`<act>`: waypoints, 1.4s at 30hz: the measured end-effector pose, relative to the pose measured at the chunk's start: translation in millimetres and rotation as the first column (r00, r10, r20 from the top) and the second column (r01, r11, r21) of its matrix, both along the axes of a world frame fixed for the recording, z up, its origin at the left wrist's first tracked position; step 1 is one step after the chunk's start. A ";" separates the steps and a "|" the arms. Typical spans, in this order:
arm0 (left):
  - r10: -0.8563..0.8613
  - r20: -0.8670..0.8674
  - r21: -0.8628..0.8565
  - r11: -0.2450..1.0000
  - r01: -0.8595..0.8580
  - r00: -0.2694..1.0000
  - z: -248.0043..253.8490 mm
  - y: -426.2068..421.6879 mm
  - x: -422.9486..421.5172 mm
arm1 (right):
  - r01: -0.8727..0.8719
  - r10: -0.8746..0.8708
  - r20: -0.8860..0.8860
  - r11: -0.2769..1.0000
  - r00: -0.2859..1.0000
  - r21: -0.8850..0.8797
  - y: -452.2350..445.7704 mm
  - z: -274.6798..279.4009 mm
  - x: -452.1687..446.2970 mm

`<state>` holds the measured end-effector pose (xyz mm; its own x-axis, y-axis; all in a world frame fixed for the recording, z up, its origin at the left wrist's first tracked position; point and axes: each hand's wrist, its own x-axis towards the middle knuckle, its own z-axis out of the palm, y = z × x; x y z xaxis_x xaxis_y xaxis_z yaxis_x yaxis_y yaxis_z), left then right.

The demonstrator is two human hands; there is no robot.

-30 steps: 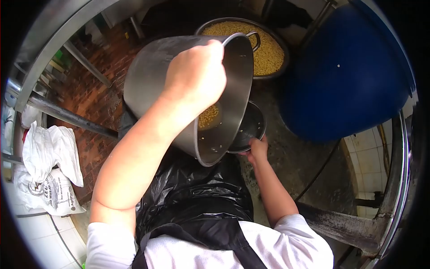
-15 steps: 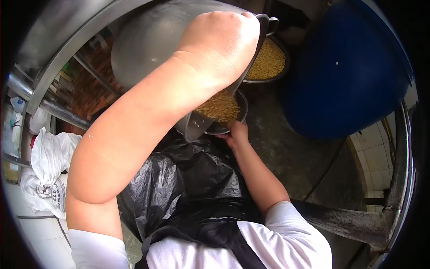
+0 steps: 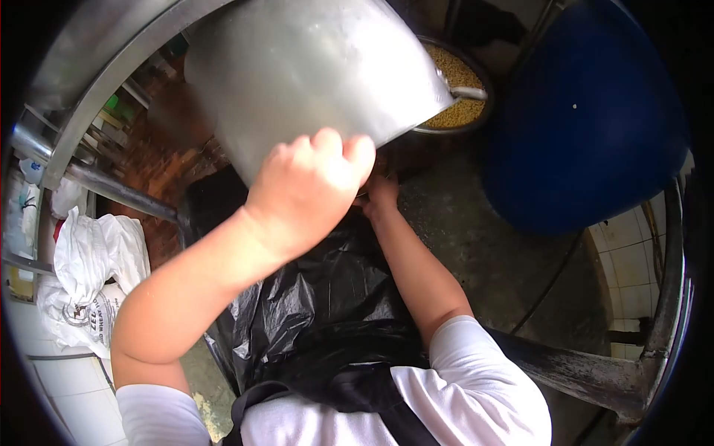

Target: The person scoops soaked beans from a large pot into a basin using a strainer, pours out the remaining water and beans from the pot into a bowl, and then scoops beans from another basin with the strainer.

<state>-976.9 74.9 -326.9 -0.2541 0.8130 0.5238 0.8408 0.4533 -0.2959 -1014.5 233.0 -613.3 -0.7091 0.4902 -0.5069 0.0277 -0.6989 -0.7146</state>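
A large metal pot (image 3: 320, 74) is tilted over in front of me, its mouth facing down and away to the right. My left hand (image 3: 312, 186) is closed at the pot's near rim, apparently round its handle, which the fingers hide. Lower and to the right, my right hand (image 3: 381, 195) has its fingers at the edge of a metal bowl. The pot and my left hand cover nearly all of that bowl, so its contents are out of sight. Another loop handle (image 3: 468, 93) sticks out from the pot's far side.
Behind the pot stands a wide basin (image 3: 487, 123) of yellow grains. A big blue barrel (image 3: 587, 134) is at the right, near a dark metal beam (image 3: 573, 368). White sacks (image 3: 100, 256) lie at the left by a metal rail (image 3: 111, 186). Black plastic (image 3: 327, 282) covers my lap.
The pot has tipped further and come nearer, now hiding the bowl and the grains seen pouring earlier. My left hand has moved down and left; my right hand has shifted slightly up and left.
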 end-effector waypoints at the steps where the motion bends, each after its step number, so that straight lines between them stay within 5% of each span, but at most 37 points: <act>1: 0.024 -0.011 -0.009 1.000 -0.024 1.000 -6.5 -6.9 1.7 | 0.003 -0.004 0.014 1.000 1.000 0.008 -4.4 9.5 2.6; 18: 0.102 0.136 0.060 0.992 -0.111 0.985 -33.2 -33.6 -16.4 | -0.132 0.131 0.039 0.991 0.991 0.031 -26.5 -29.2 -4.3; 24: 0.023 0.181 0.014 1.000 -0.026 0.983 -40.4 -43.5 27.7 | -0.135 0.144 -0.141 0.988 0.979 0.069 -17.3 -66.3 -4.3; 27: 0.093 0.256 0.008 0.995 -0.099 0.962 -62.7 -44.7 10.7 | -0.158 0.157 -0.079 0.987 0.984 -0.018 -21.3 -101.4 -5.4; 30: 0.069 0.283 0.066 0.994 -0.091 0.957 -57.9 -74.1 12.5 | -0.142 0.142 -0.010 0.990 0.990 0.019 -19.0 -78.7 -2.6; 33: 0.126 0.291 0.082 0.984 -0.156 0.948 -58.4 -69.8 -2.8 | -0.227 0.239 0.071 0.963 0.968 -0.146 -10.4 -136.3 1.3; 36: 0.038 0.285 0.131 0.988 -0.079 0.958 -57.7 -85.8 0.5 | -0.181 0.180 0.025 0.981 0.983 0.067 -15.5 -75.3 21.9; 42: 0.305 0.384 0.218 0.887 -0.406 0.872 -64.0 -89.1 -95.4 | -0.279 0.277 0.127 0.960 0.953 0.002 7.8 -75.2 21.3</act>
<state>-1072.3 -14.2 -390.8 -0.6953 0.4624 0.5502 0.6297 0.7610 0.1562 -993.2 240.9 -688.5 -0.7504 0.2935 -0.5923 0.3085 -0.6369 -0.7065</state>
